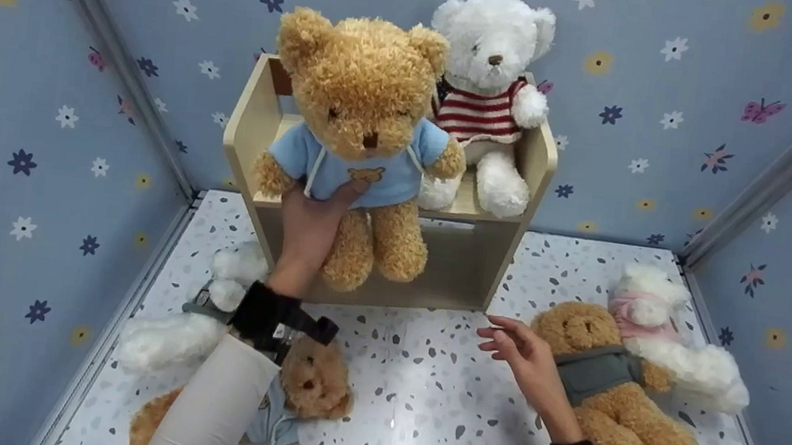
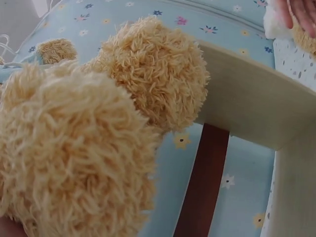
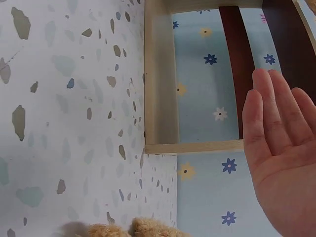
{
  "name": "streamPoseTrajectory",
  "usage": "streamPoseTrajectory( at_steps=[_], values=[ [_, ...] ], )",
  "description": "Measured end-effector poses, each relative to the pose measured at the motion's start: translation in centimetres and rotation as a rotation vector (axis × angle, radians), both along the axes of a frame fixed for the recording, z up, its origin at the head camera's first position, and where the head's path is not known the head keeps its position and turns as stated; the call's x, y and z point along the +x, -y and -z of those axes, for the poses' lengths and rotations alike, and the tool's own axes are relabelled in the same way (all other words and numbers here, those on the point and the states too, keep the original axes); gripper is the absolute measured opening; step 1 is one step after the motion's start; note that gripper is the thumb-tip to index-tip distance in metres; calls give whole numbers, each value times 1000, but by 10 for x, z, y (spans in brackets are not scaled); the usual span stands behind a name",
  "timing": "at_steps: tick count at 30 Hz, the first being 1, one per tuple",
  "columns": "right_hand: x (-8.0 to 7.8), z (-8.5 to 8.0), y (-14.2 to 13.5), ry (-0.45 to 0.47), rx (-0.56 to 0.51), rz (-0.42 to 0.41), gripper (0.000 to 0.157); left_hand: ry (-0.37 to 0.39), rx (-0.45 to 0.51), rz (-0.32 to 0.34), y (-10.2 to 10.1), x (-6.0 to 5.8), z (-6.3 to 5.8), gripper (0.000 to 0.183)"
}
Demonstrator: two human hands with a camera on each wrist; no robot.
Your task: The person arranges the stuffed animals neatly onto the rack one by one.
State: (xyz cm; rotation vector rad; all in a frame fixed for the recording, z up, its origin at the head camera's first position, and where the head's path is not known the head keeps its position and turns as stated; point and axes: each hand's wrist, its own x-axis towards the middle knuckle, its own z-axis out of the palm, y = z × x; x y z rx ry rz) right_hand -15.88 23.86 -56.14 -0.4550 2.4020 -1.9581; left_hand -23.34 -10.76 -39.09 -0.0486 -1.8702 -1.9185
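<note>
In the head view my left hand (image 1: 314, 228) grips a tan teddy bear (image 1: 369, 91) in a light blue hoodie around its lower body, thumb across the front. The bear is upright at the front left of a small wooden shelf (image 1: 542, 150). Its furry legs (image 2: 79, 158) fill much of the left wrist view. Beside it on the upper board sits a white teddy bear (image 1: 495, 46) in a red-striped sweater. My right hand (image 1: 530, 364) hovers with loosely extended fingers near the shelf's lower right corner, holding nothing; the right wrist view shows its palm (image 3: 286, 187).
Right on the speckled table (image 1: 411, 406) lie a tan bear in a green top (image 1: 596, 376) and a white bear in pink (image 1: 688, 364). On the left lie a white bear (image 1: 177, 339) and another blue-hooded tan bear (image 1: 316, 379), partly behind my left arm. Flowered panels (image 1: 649, 133) surround the table.
</note>
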Motion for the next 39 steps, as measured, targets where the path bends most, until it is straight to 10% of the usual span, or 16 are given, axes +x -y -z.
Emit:
streamPoseTrajectory(
  at_steps=[15,25,39],
  values=[
    [2,7,3,66,28,19,29,54,42,-10,21,-55,-40,96],
    [0,10,4,37,14,-13,30,166,200,-53,25,-91,-49,68],
    [-1,18,2,44,35,-11,30,316,25,16,9,-122,-46,86]
  ],
)
